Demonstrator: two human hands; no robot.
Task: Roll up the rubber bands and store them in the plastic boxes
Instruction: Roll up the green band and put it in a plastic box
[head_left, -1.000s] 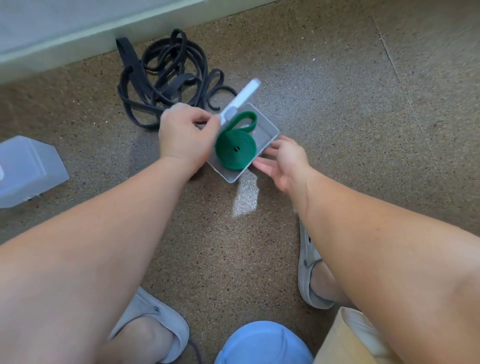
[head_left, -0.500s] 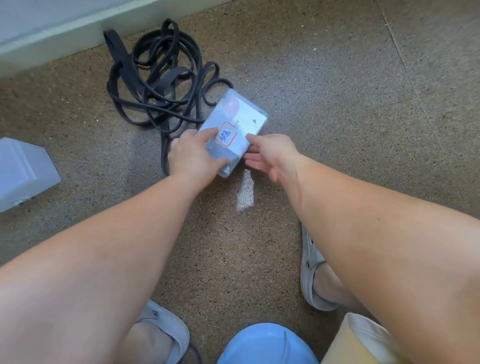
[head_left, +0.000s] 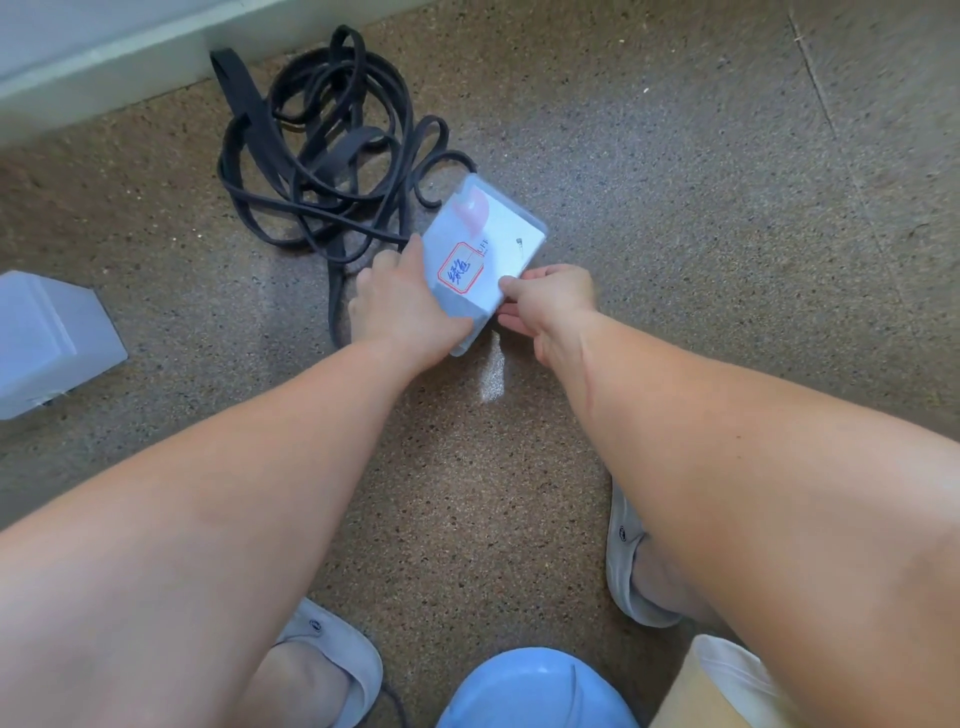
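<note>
While it lies closed on the speckled brown floor (head_left: 675, 312), the clear plastic box (head_left: 511, 234) shows a red-bordered label (head_left: 461, 269) with blue handwriting on top. The left hand (head_left: 400, 306) grips its left side and near corner, thumb stretched along the edge. The right hand (head_left: 550, 301) pinches the right edge, thumb on top, fingers curled underneath. A tangle of black rubber bands (head_left: 322, 171) lies just beside the box, to its far left. A second translucent plastic box (head_left: 47, 343) sits well apart at the left. Grey slip-on shoes (head_left: 623, 561) stand nearer the camera.
</note>
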